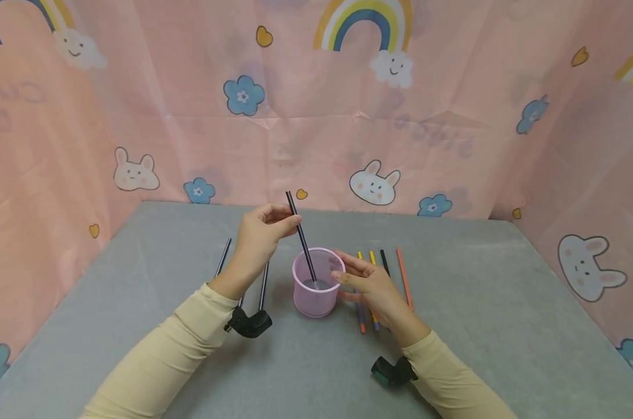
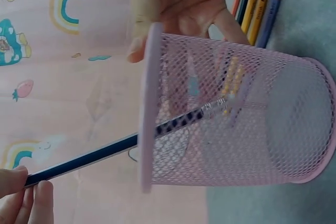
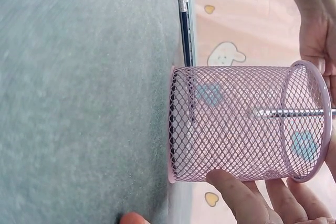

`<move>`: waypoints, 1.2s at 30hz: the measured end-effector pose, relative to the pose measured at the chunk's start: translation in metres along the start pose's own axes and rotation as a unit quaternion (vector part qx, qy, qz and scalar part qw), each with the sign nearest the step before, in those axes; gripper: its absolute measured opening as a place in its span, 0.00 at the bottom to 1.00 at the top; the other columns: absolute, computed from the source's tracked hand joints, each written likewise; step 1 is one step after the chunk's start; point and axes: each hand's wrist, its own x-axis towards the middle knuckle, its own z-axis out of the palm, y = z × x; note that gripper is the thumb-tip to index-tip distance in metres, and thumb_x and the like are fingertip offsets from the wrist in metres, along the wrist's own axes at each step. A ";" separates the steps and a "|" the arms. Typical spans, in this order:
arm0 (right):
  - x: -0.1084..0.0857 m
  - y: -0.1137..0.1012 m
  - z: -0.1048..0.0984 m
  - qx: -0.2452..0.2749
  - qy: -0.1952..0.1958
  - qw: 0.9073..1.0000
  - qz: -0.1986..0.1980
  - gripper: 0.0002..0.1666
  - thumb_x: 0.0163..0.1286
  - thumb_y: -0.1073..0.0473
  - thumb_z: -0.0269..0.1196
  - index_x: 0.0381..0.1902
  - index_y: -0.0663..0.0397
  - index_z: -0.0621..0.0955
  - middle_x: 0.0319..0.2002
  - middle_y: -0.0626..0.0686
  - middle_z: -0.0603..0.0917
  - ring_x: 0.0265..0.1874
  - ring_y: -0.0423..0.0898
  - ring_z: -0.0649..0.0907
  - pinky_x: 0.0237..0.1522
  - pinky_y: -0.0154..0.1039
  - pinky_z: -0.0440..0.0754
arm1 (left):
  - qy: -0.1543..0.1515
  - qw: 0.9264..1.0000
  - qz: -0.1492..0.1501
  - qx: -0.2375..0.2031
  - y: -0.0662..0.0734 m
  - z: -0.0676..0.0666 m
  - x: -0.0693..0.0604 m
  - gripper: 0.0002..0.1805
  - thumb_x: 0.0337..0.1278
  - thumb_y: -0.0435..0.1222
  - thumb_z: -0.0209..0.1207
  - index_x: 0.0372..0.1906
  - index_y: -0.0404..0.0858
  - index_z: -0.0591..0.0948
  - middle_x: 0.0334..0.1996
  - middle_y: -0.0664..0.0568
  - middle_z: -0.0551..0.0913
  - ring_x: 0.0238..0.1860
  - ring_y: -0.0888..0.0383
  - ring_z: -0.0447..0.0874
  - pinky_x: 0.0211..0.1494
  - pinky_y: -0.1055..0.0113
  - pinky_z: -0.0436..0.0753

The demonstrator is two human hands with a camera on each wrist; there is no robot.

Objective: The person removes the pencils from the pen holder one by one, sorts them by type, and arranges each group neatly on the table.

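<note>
A pink mesh pencil cup point(image 1: 316, 304) stands upright on the grey table. My left hand point(image 1: 260, 237) pinches a dark striped pencil point(image 1: 302, 238) near its upper end, above the rim. The pencil slants down into the cup, its silver ferrule end point(image 2: 214, 107) showing through the mesh in the left wrist view. That end hangs short of the cup's floor. At the cup's right side my right hand point(image 1: 372, 286) holds the wall, thumb by the rim and fingers behind. In the right wrist view, its fingers point(image 3: 236, 195) touch the mesh.
More dark pencils point(image 1: 264, 286) lie left of the cup, partly hidden by my left arm. Several coloured pencils point(image 1: 405, 279) lie to the right, partly under my right hand. A pink patterned cloth point(image 1: 306, 139) hangs behind the grey table point(image 1: 484, 302).
</note>
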 end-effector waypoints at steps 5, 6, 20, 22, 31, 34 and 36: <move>0.000 -0.001 0.000 0.002 -0.002 1.000 -0.001 0.36 0.71 0.59 0.64 0.74 0.50 0.67 0.72 0.58 0.70 0.67 0.53 0.75 0.61 0.56 0.81 | 0.008 1.000 0.005 -0.027 0.008 -0.005 -0.001 0.13 0.60 0.33 0.66 0.46 0.30 0.82 0.40 0.45 0.85 0.37 0.63 0.87 0.48 0.70 0.89; 0.000 -0.001 0.000 0.002 -0.002 1.000 -0.002 0.36 0.71 0.58 0.64 0.74 0.50 0.67 0.72 0.58 0.70 0.67 0.53 0.75 0.61 0.56 0.81 | 0.009 0.999 0.007 -0.033 0.009 -0.006 -0.001 0.13 0.60 0.33 0.66 0.46 0.29 0.82 0.39 0.46 0.84 0.37 0.63 0.87 0.48 0.70 0.89; -0.001 -0.002 -0.002 0.003 -0.010 1.000 -0.007 0.37 0.71 0.59 0.63 0.75 0.52 0.65 0.73 0.59 0.68 0.70 0.54 0.72 0.63 0.56 0.80 | 0.028 0.996 0.053 -0.061 0.025 -0.030 -0.005 0.12 0.60 0.30 0.65 0.46 0.28 0.80 0.34 0.55 0.83 0.36 0.65 0.86 0.47 0.70 0.89; -0.001 -0.002 -0.002 0.001 -0.014 1.000 -0.010 0.37 0.71 0.59 0.63 0.75 0.53 0.64 0.73 0.60 0.68 0.70 0.55 0.72 0.63 0.57 0.80 | 0.026 0.997 0.056 -0.056 0.028 -0.036 -0.006 0.13 0.60 0.31 0.66 0.46 0.28 0.80 0.34 0.55 0.83 0.37 0.65 0.86 0.47 0.70 0.89; -0.001 -0.002 -0.002 0.003 -0.012 1.000 -0.007 0.37 0.71 0.59 0.63 0.75 0.52 0.65 0.74 0.59 0.67 0.70 0.53 0.72 0.62 0.55 0.81 | 0.030 0.998 0.052 -0.027 0.038 -0.057 -0.011 0.14 0.60 0.33 0.66 0.47 0.28 0.80 0.33 0.60 0.83 0.37 0.66 0.86 0.47 0.72 0.89; 0.000 -0.002 -0.002 0.004 -0.012 1.000 -0.006 0.38 0.71 0.58 0.64 0.75 0.51 0.65 0.74 0.58 0.67 0.71 0.54 0.71 0.63 0.56 0.81 | 0.026 0.998 0.051 -0.001 0.037 -0.062 -0.011 0.16 0.61 0.34 0.66 0.48 0.28 0.81 0.34 0.60 0.83 0.37 0.67 0.86 0.47 0.73 0.88; 0.000 -0.002 -0.002 0.004 -0.011 1.000 -0.006 0.38 0.71 0.57 0.64 0.75 0.51 0.65 0.74 0.58 0.67 0.71 0.54 0.70 0.62 0.56 0.81 | 0.022 0.998 0.048 0.018 0.035 -0.066 -0.011 0.17 0.62 0.35 0.66 0.50 0.27 0.81 0.36 0.59 0.83 0.37 0.68 0.86 0.47 0.74 0.88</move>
